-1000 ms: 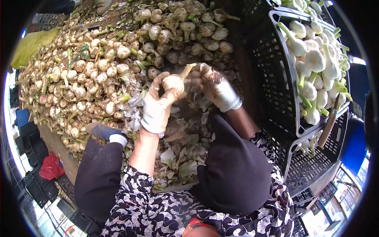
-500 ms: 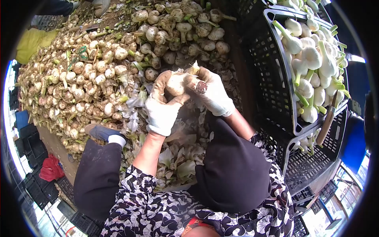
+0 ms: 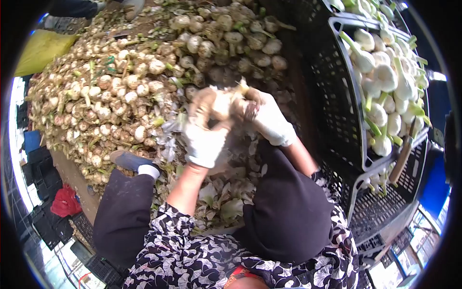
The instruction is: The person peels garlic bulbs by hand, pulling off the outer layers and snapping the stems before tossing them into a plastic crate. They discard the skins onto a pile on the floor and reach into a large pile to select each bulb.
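Note:
A garlic bulb (image 3: 222, 106) with loose papery skin is held up between my two hands, over a floor strewn with peelings. My left hand (image 3: 206, 137), in a white glove with soiled brown fingers, is closed round the bulb's left side. On the other side my right hand (image 3: 273, 119), gloved the same way, is closed at the bulb's stem side. By its fingers shows a stubby, dark-tipped end; motion blur hides whether it is a fingertip or a handle. Discarded garlic skins (image 3: 221, 197) lie below my hands.
A large heap of unpeeled garlic (image 3: 106, 106) spreads to the left and ahead. On the right, a black crate (image 3: 332, 96) holds cleaned white garlic (image 3: 385, 77); a wooden-handled tool (image 3: 402, 159) lies at its corner. A yellow sack (image 3: 43, 50) and another person's leg (image 3: 77, 8) are far left.
The view has shifted slightly, so the scene sits a little further right and lower. Both hands still hold the garlic bulb and are now blurred by motion.

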A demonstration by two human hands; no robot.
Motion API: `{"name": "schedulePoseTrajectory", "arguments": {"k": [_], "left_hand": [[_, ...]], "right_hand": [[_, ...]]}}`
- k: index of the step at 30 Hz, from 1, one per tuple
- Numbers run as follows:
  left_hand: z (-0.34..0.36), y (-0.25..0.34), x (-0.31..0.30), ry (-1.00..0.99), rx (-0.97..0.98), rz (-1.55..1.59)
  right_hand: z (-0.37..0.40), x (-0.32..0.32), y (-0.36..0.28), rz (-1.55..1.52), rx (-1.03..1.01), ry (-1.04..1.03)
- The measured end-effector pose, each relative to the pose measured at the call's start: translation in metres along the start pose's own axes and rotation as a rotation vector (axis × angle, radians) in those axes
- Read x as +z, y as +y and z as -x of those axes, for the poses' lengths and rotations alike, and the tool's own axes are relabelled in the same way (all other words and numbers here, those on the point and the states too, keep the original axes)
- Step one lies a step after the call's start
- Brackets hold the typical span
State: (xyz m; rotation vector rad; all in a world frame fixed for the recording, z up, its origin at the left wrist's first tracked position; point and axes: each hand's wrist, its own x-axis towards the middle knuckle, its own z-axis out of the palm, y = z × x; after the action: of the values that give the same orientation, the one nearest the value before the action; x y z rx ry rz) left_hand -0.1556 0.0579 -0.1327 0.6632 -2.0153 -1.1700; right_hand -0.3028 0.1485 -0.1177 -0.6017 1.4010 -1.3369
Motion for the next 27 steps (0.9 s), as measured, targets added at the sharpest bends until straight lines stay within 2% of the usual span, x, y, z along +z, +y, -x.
{"name": "schedulePoseTrajectory", "arguments": {"k": [1,2,3,4,5,6,7,8,10,11,12,13,14,15,17,18,20,21,22,24,25,26,27], "left_hand": [[0.001,0.014,0.005,0.014,-0.031,-0.039],[-0.004,0.007,0.006,0.041,0.201,-0.274],[-0.007,0.015,0.000,0.026,0.237,-0.382],[-0.007,0.025,0.007,0.114,0.188,-0.247],[-0.004,0.027,0.004,0.052,0.081,-0.209],[-0.001,0.024,0.002,0.042,0.060,-0.175],[-0.004,0.026,-0.001,0.027,0.029,-0.130],[-0.005,0.023,0.001,0.040,-0.004,-0.043],[-0.002,0.019,-0.001,-0.015,-0.470,0.461],[-0.003,0.026,0.000,0.003,-0.602,0.791],[-0.003,0.031,-0.003,-0.041,-0.716,0.928],[-0.003,0.028,-0.005,-0.073,-0.746,0.966],[-0.003,0.024,-0.007,-0.105,-0.781,1.004],[-0.002,0.019,-0.006,-0.102,-0.780,1.006],[0.000,0.010,-0.001,-0.018,-0.819,0.890],[0.003,0.005,0.003,-0.014,-0.824,0.890],[0.009,-0.007,0.015,-0.005,-0.541,0.417],[0.014,-0.013,0.021,0.036,-0.377,0.079],[0.010,0.004,0.017,0.030,-0.476,0.131],[0.004,0.011,0.005,0.020,-0.266,0.063],[0.006,0.006,0.002,-0.025,-0.439,0.307],[-0.002,0.025,-0.008,-0.024,-0.684,0.572],[-0.003,0.024,-0.016,-0.124,-0.720,0.826]], "right_hand": [[-0.005,0.002,0.019,-0.090,-0.237,0.001],[-0.003,0.001,0.012,-0.093,-0.164,-0.005],[-0.005,0.002,0.015,-0.042,-0.102,0.030],[-0.002,0.006,0.006,-0.105,-0.054,0.052],[-0.005,0.007,0.018,-0.263,-0.063,0.065],[-0.002,0.009,0.007,-0.165,-0.034,0.095],[-0.001,0.008,0.011,-0.265,-0.055,0.076],[0.000,0.013,0.007,-0.210,-0.038,0.164],[-0.002,0.009,0.020,0.047,-0.291,0.175],[-0.005,0.007,0.027,0.090,-0.386,0.149],[-0.007,0.006,0.033,0.136,-0.479,0.124],[-0.005,0.008,0.035,0.064,-0.421,0.136],[-0.001,0.005,0.035,-0.085,-0.279,0.086],[0.000,0.000,0.033,-0.132,-0.220,0.033],[0.005,0.000,0.028,-0.181,-0.153,-0.018],[0.005,0.005,0.024,-0.201,-0.123,0.006],[-0.003,0.002,0.028,-0.187,-0.065,0.034],[-0.008,0.004,0.029,-0.103,-0.193,0.083],[-0.009,0.008,0.028,-0.013,-0.308,0.140],[-0.012,0.004,0.027,0.284,-0.544,0.124],[-0.010,0.003,0.021,0.241,-0.369,0.086],[-0.005,0.001,0.014,0.187,-0.193,0.054],[0.001,-0.001,0.010,-0.160,-0.130,-0.035]]}}
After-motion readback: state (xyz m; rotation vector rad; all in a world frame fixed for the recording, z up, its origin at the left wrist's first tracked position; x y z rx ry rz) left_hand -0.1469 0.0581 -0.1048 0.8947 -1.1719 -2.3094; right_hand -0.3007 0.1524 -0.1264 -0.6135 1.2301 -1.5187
